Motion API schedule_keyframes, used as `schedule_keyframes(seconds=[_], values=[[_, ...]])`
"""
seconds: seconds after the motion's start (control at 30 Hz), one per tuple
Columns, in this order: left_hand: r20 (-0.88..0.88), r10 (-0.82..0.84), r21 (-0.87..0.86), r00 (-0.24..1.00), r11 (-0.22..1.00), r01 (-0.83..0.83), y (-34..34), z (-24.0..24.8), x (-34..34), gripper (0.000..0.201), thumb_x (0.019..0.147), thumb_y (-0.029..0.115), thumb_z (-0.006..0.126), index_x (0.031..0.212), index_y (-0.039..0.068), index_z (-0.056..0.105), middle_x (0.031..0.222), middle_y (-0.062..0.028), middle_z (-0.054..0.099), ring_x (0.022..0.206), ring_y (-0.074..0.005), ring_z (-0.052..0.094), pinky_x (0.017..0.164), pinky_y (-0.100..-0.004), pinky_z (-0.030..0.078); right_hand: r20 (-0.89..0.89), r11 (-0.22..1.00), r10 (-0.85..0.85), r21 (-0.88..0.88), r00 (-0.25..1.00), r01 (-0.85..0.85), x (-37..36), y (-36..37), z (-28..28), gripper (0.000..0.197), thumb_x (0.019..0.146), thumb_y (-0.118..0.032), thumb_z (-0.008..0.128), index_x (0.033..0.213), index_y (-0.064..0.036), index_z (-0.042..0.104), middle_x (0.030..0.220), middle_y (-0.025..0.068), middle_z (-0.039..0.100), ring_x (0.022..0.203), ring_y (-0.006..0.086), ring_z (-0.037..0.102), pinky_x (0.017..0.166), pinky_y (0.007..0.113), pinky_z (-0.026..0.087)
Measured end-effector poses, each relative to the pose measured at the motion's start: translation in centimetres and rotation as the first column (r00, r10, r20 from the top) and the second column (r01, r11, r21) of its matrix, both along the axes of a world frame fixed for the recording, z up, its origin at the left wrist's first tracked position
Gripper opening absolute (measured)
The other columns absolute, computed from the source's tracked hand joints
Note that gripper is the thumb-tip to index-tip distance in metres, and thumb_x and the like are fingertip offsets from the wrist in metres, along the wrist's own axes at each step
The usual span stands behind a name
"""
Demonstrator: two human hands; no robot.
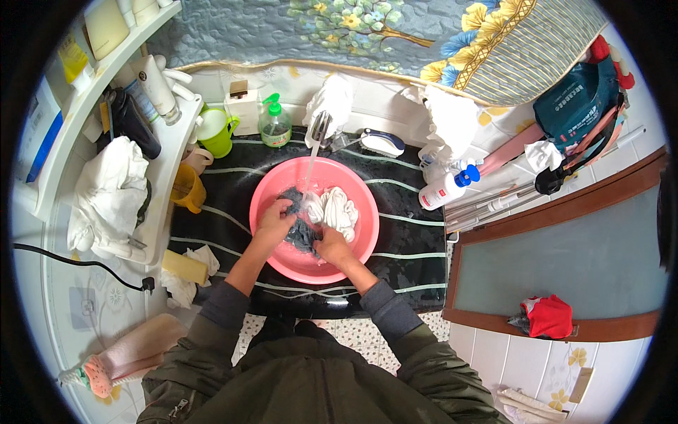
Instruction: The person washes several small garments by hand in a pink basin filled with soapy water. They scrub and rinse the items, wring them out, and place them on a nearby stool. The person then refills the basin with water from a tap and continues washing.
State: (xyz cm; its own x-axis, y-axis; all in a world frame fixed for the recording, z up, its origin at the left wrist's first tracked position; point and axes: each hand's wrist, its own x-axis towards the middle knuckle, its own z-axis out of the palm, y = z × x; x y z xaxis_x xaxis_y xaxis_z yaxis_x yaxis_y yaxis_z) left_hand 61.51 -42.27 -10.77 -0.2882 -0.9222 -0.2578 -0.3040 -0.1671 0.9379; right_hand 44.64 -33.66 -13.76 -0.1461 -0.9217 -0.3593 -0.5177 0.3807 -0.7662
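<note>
A pink basin (pixel 258 240) stands on the black counter under the running faucet (pixel 319 128). Inside it a dark grey cloth (pixel 301 236) lies bunched and wet, beside a white cloth with thin dark stripes (pixel 340 212). My left hand (pixel 274 222) grips the grey cloth at its left side, fingers curled. With my right hand (pixel 333 247) I hold the same cloth at its lower right, close to the white one; the fingertips are partly hidden in the folds. Water from the faucet falls into the basin near the upper end of the grey cloth.
Along the back stand a green pump bottle (pixel 275 126), a green cup (pixel 216 133) and a scrub brush (pixel 382 143). A white bottle with a blue pump (pixel 445 189) is at right. A yellow cup (pixel 188 188) and a yellow soap bar (pixel 185 267) sit at left.
</note>
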Motion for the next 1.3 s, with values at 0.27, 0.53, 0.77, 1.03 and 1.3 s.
schedule_keyframes(seconds=[0.27,0.53,0.77,1.03,1.3], values=[[0.893,-0.081,-0.255,0.443,0.721,0.645,0.5,0.7,-2.0,0.044,0.07,0.001,0.068,0.113,0.011,0.063,0.112,-0.0144,0.058,0.111,-0.0343,0.052,0.096,-0.0454,0.043,-0.311,0.999,-0.004,0.042,0.95,0.018,1.3,-0.2,1.1,0.034,0.08,-0.015,0.07,0.109,-0.0002,0.063,0.107,0.0252,0.066,0.102,0.0425,0.062,0.09,0.045,0.049],[0.378,-0.011,-0.603,0.926,0.756,0.256,-2.5,1.4,-0.2,0.029,0.073,-0.013,0.049,0.096,0.002,0.058,0.094,-0.0206,0.059,0.094,-0.0393,0.059,0.085,-0.0443,0.047,0.431,0.98,-0.071,0.199,0.9,-0.018,-1.9,-1.8,4.1,0.053,0.092,-0.026,0.067,0.138,-0.0031,0.052,0.095,0.0062,0.063,0.07,0.0097,0.054,0.052,0.024,0.044],[0.049,-0.103,-0.599,0.993,0.793,0.112,-3.3,5.2,-0.7,0.038,0.072,-0.016,0.048,0.107,-0.002,0.056,0.104,-0.02,0.061,0.1,-0.0387,0.059,0.091,-0.0402,0.047,0.749,0.968,-0.233,0.116,0.621,0.223,-3.9,-1.2,10.0,0.027,0.102,-0.022,0.051,0.122,-0.004,0.055,0.089,0.0027,0.062,0.067,0.0092,0.057,0.052,0.023,0.047],[0.449,-0.164,-0.547,0.878,0.726,0.416,-0.6,5.0,-0.1,0.052,0.069,-0.016,0.051,0.118,0.001,0.055,0.116,-0.0218,0.056,0.113,-0.0388,0.053,0.099,-0.0425,0.043,0.668,0.981,-0.115,-0.041,0.735,0.191,-3.6,-1.5,15.7,0.019,0.102,-0.022,0.05,0.099,-0.0062,0.061,0.077,-0.0018,0.06,0.058,0.0058,0.051,0.048,0.022,0.041],[0.323,0.334,-0.759,0.886,0.65,0.032,0.4,6.6,-0.3,0.047,0.076,-0.008,0.053,0.123,-0.002,0.054,0.126,-0.0244,0.053,0.121,-0.0406,0.049,0.102,-0.0437,0.04,0.623,0.976,0.198,-0.196,0.757,-0.094,-1.0,-1.7,15.5,0.02,0.102,-0.024,0.052,0.108,-0.0069,0.062,0.092,-0.0006,0.064,0.075,0.0061,0.058,0.059,0.02,0.047]])
